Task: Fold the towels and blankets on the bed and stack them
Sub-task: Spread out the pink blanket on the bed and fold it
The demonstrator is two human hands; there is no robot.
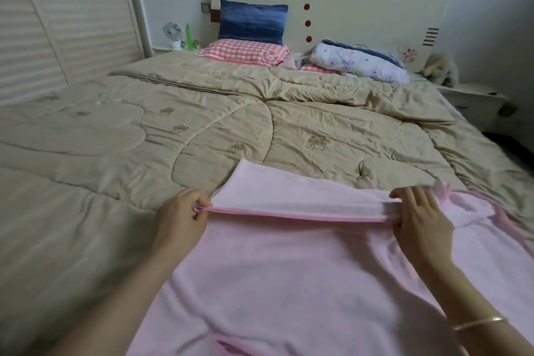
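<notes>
Pink terry towel (pixel 303 269) lies spread on the beige quilted bed (pixel 173 124); left hand (pixel 180 211) and right hand (pixel 419 211) pinch its doubled edge taut, fingers closed, aligning the fold.

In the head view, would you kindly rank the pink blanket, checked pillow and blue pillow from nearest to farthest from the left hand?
1. The pink blanket: its folded edge is pinched in the left hand, at the near end.
2. The checked pillow: lying flat at the far end, left side.
3. The blue pillow: behind it, propped against the headboard.
</notes>
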